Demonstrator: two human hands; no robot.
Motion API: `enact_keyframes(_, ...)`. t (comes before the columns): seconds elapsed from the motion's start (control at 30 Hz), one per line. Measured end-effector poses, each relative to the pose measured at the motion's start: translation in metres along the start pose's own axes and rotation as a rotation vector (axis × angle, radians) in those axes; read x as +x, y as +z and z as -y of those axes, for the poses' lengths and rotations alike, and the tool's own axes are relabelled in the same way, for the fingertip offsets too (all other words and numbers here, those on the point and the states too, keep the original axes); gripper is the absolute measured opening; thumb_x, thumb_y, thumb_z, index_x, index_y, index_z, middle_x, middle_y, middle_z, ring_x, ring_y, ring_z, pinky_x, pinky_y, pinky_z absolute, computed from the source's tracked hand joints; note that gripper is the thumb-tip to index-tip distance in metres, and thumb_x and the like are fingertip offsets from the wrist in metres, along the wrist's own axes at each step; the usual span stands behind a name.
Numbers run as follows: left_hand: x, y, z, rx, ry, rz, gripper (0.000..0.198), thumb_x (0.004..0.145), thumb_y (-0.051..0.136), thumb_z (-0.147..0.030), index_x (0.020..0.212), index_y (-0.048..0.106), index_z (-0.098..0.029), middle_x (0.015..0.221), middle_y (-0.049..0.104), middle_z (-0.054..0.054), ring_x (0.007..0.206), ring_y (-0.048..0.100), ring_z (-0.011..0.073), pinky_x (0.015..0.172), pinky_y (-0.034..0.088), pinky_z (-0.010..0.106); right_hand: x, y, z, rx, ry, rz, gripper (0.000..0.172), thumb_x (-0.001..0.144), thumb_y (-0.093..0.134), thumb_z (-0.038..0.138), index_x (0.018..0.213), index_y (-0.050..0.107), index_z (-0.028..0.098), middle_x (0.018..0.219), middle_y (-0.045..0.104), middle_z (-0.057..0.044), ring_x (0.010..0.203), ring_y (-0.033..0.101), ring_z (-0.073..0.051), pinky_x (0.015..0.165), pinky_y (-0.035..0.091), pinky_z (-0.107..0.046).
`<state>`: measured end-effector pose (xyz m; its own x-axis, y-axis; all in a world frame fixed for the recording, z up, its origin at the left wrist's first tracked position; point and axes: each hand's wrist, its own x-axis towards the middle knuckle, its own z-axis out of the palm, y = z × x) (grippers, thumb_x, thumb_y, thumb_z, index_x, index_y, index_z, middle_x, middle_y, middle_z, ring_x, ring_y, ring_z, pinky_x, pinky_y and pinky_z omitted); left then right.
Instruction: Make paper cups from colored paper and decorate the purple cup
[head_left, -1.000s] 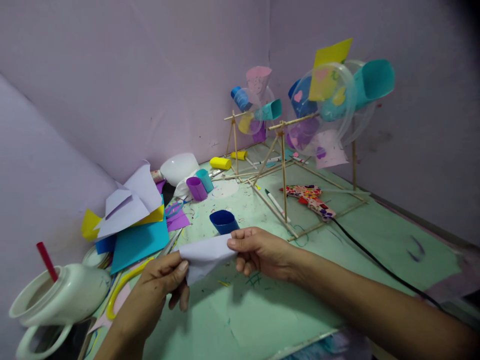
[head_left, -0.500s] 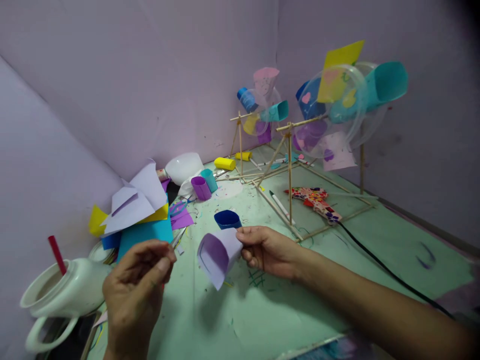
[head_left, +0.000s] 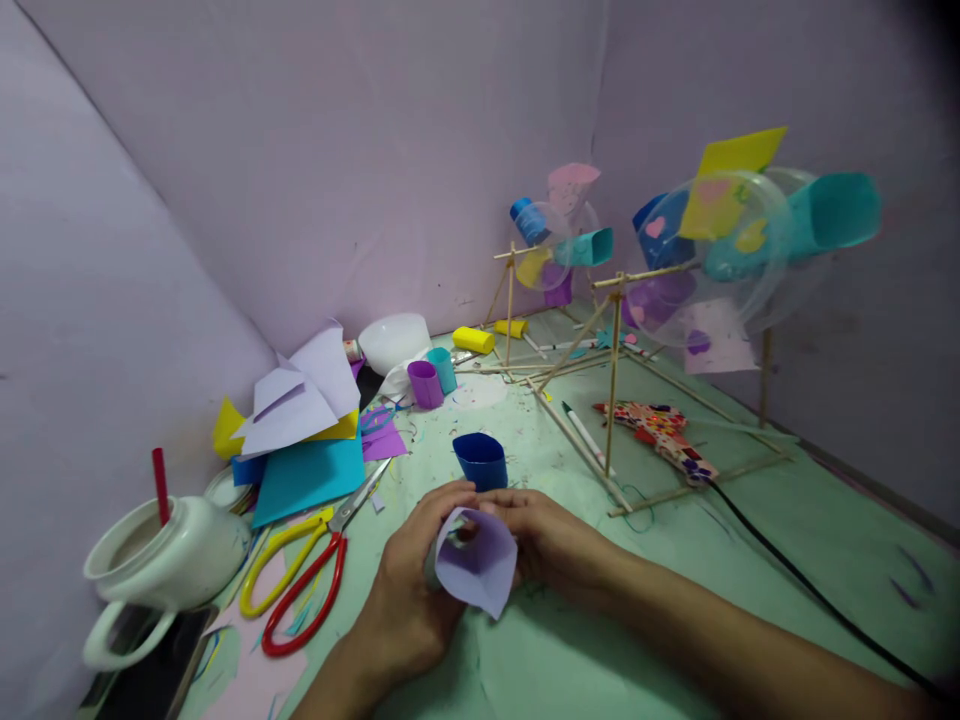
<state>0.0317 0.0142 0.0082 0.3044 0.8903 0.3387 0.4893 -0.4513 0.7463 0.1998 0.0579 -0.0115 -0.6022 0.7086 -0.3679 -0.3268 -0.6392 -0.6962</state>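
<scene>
A pale lilac paper tube (head_left: 484,585), its open pointed end toward me, is held between both hands over the green tabletop. My left hand (head_left: 420,575) wraps around its left side, fingers closed. My right hand (head_left: 551,545) pinches its upper right edge, some fingers hidden behind the paper. Just beyond the hands stands a dark blue paper tube (head_left: 481,465). Scissors (head_left: 330,530) with one yellow and one red handle lie to the left of my left hand. Farther back stand a purple paper tube (head_left: 425,386) and a teal paper tube (head_left: 442,372).
At left are a white pot (head_left: 187,560) with a red stick and a pile of coloured paper (head_left: 315,480). Two stick-framed wheels with paper cups, the nearer wheel (head_left: 735,240) larger, stand at right. A patterned glue gun (head_left: 660,435) trails a black cord (head_left: 810,590).
My left hand has moved right and closed around the lilac paper tube, joining my right hand. The scissors now show fully. The view has shifted, so the surroundings appear farther right.
</scene>
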Motion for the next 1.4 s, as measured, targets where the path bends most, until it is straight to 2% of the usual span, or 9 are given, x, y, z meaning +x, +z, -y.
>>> enact_keyframes(0.23,0.004,-0.002,-0.002,0.132,0.158,-0.152,0.037,0.075,0.059,-0.013,0.112,0.059,-0.017,0.112,0.068,0.013,0.104,0.064,0.0240,0.091,0.051,0.034,-0.017,0.002,0.012,-0.765,-0.591,-0.298,0.030,0.071,0.050,0.008,0.096,0.062,0.019,0.092,0.067,-0.004,0.060,0.058,-0.011,0.057,0.048,-0.025)
enact_keyframes(0.33,0.004,0.000,0.002,0.153,0.134,-0.152,0.036,0.077,0.059,-0.015,0.114,0.057,-0.016,0.110,0.069,0.012,0.100,0.065,0.0224,0.087,0.051,0.032,-0.028,0.005,0.012,-0.993,-0.804,-0.163,0.043,0.070,0.055,0.007,0.110,0.059,0.022,0.105,0.063,-0.006,0.072,0.059,-0.014,0.060,0.049,-0.026)
enact_keyframes(0.43,0.004,0.002,0.001,0.097,0.040,-0.047,0.032,0.080,0.060,-0.021,0.112,0.058,-0.019,0.106,0.069,0.009,0.095,0.065,0.0219,0.083,0.051,0.031,-0.032,0.007,0.012,-1.032,-0.893,0.064,0.061,0.067,0.069,0.011,0.124,0.053,0.024,0.123,0.055,-0.008,0.099,0.059,-0.021,0.081,0.051,-0.032)
enact_keyframes(0.53,0.004,0.002,-0.004,-0.004,-0.067,0.089,0.026,0.078,0.061,-0.026,0.103,0.062,-0.020,0.100,0.069,0.007,0.091,0.065,0.0229,0.081,0.050,0.034,-0.029,0.009,0.012,-0.988,-0.892,0.081,0.049,0.068,0.075,0.015,0.114,0.060,0.024,0.114,0.060,-0.006,0.106,0.057,-0.022,0.093,0.046,-0.036)
enact_keyframes(0.67,0.005,-0.001,-0.008,-0.083,-0.223,0.122,0.026,0.073,0.066,-0.027,0.099,0.066,-0.021,0.098,0.069,0.005,0.088,0.063,0.0241,0.081,0.049,0.035,-0.026,0.007,0.015,-0.981,-0.864,0.063,0.046,0.064,0.081,0.027,0.106,0.064,0.021,0.104,0.065,-0.006,0.092,0.060,-0.021,0.084,0.048,-0.035)
enact_keyframes(0.8,0.011,-0.005,-0.003,-0.151,-0.430,-0.112,0.034,0.067,0.071,-0.034,0.096,0.067,-0.017,0.092,0.070,0.007,0.086,0.063,0.0255,0.076,0.050,0.035,-0.025,-0.007,0.028,-0.954,-0.899,-0.200,0.046,0.073,0.072,0.038,0.114,0.060,0.020,0.101,0.064,-0.006,0.067,0.052,-0.014,0.064,0.047,-0.030)
enact_keyframes(0.9,0.017,-0.005,0.005,-0.263,-0.543,-0.283,0.039,0.060,0.075,-0.036,0.090,0.067,-0.013,0.081,0.070,0.007,0.076,0.063,0.0241,0.067,0.050,0.034,-0.014,-0.023,0.043,-0.923,-0.836,-0.366,0.052,0.073,0.068,0.029,0.122,0.053,0.020,0.114,0.059,-0.010,0.076,0.052,-0.015,0.067,0.049,-0.031)
enact_keyframes(1.13,0.030,-0.002,0.030,-0.358,-0.533,-0.317,0.052,0.056,0.075,-0.044,0.094,0.066,-0.010,0.093,0.072,0.012,0.080,0.065,0.0266,0.070,0.051,0.036,0.024,-0.042,0.051,-1.127,-0.570,-0.051,0.093,0.052,0.079,0.017,0.138,0.043,0.019,0.135,0.050,-0.013,0.091,0.053,-0.021,0.077,0.047,-0.034)
enact_keyframes(1.4,0.031,-0.005,0.040,-0.310,-0.511,-0.373,0.061,0.059,0.073,-0.046,0.106,0.058,-0.010,0.098,0.069,0.014,0.085,0.064,0.0284,0.072,0.051,0.040,0.035,-0.041,0.046,-1.075,-0.622,-0.092,0.073,0.056,0.078,0.020,0.126,0.055,0.018,0.113,0.064,-0.008,0.084,0.058,-0.020,0.074,0.047,-0.032)
